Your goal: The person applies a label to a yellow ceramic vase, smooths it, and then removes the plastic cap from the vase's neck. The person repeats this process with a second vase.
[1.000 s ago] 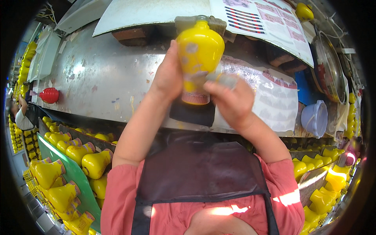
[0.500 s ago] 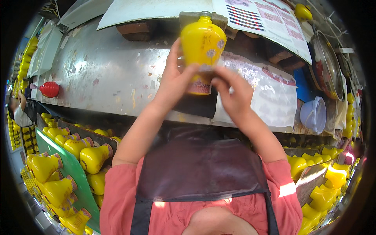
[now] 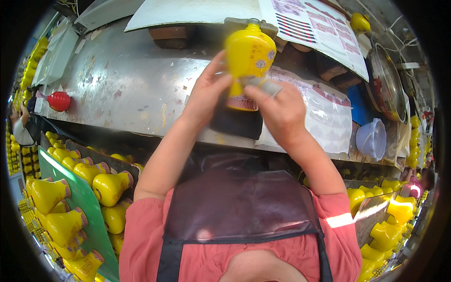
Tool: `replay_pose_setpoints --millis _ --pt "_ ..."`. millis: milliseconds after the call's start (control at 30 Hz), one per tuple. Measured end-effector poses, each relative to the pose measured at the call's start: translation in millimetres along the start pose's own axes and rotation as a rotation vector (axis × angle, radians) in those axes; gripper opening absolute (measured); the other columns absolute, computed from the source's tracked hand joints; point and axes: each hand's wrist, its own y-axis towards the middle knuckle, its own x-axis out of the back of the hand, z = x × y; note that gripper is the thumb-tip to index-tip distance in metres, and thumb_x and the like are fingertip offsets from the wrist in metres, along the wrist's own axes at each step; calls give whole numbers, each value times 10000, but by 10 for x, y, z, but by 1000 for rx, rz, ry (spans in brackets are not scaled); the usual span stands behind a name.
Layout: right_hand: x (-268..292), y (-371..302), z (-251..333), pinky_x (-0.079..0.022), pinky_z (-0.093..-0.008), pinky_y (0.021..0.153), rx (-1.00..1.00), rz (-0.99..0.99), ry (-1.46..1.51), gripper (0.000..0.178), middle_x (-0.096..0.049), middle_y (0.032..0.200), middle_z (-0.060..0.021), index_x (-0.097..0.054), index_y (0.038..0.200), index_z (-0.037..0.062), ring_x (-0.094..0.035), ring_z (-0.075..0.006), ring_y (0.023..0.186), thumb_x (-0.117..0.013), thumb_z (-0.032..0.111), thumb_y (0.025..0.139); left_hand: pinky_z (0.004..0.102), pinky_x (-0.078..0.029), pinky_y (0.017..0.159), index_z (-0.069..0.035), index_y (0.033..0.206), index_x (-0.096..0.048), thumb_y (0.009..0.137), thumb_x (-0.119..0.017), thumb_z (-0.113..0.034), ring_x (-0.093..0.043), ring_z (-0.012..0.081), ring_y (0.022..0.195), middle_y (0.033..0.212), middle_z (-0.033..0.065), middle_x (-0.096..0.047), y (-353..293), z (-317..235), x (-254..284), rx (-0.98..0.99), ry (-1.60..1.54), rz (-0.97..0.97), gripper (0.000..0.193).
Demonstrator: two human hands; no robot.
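Just behind the counter's (image 3: 127,94) front edge, a yellow vase (image 3: 249,51) points its neck toward the back edge. The left hand (image 3: 206,91) curls round the vase's left side; the right hand (image 3: 284,108) pinches a blurred grey piece (image 3: 270,86) beside the vase's narrow waist. Near the counter's right end sits a lavender bucket (image 3: 371,140), contents unclear; near the left end, a red ribbed container (image 3: 58,101), insides hidden.
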Motion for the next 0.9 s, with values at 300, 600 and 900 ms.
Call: replay_pose_setpoints --millis 300,600,900 --pt "86 177 253 -528 -391 783 105 258 12 353 -670 941 -48 -738 1110 116 -697 -239 937 -737 120 757 301 -507 995 -60 1592 -411 1039 -486 -37 -627 130 1021 1350 92 -573 -9 -45 10 24 -82 16 558" --pt "67 299 310 -501 -373 738 214 446 102 303 -603 835 -51 -719 1043 55 -635 -243 838 -684 99 745 312 -512 976 -39 1567 -437 1067 -458 -69 -606 135 1052 1327 93 -590 -26 -50 -1 53 -95 -4 501" --pt "98 683 -562 -580 -370 736 -379 46 76 267 -735 1024 -147 -671 1183 82 -732 -326 867 -712 71 920 405 -405 1140 -55 1565 -373 897 -764 -216 -453 264 1384 1463 135 -475 217 -50 -176 -456 814 -106 790"
